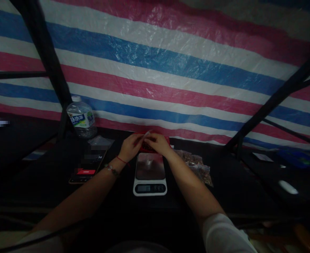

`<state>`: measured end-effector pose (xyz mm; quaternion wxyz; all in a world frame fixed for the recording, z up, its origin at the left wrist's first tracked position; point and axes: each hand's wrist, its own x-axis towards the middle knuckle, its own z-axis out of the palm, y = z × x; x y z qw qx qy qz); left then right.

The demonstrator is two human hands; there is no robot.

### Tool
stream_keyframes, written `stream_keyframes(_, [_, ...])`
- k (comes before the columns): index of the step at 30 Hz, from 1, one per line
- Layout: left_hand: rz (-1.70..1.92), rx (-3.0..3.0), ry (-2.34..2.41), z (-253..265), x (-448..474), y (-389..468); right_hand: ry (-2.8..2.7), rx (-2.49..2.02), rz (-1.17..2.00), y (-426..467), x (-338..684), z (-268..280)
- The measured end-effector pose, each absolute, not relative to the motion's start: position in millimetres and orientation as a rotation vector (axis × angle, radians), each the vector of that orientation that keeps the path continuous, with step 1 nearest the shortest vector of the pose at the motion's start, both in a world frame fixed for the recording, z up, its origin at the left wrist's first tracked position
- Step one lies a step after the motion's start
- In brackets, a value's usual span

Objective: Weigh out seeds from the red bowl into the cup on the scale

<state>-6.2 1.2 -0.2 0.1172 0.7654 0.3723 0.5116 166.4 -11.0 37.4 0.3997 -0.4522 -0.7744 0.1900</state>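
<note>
My left hand (130,147) and my right hand (159,143) meet just beyond the kitchen scale. Between their closed fingertips is a small clear plastic bag (147,134), its edge sticking up. Under the hands lies a red tray (166,139) with small dark pieces in it, partly covered by the fingers. Nearer to me stands the white digital scale (150,191) with a steel plate and a display too dim to read. Several clear bags filled with small brownish pieces (194,162) lie beside my right forearm.
A phone (85,172) with a lit screen lies left of my left forearm, near a flat clear bag (101,141). Behind it stands a large plastic bottle (81,119). Black frame bars (51,63) rise on both sides, before a striped tarp (155,70).
</note>
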Motion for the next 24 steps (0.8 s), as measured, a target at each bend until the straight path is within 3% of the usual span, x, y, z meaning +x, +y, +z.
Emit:
stream_keyframes(11, [1.360, 2.108, 1.102, -32, -4, 8, -1.801, -1.175, 0.504, -2, 160, 0])
stream_keyframes(24, [1.264, 2.216, 0.906, -36, -3, 5, -1.792, -1.208, 0.532, -18, 170, -7])
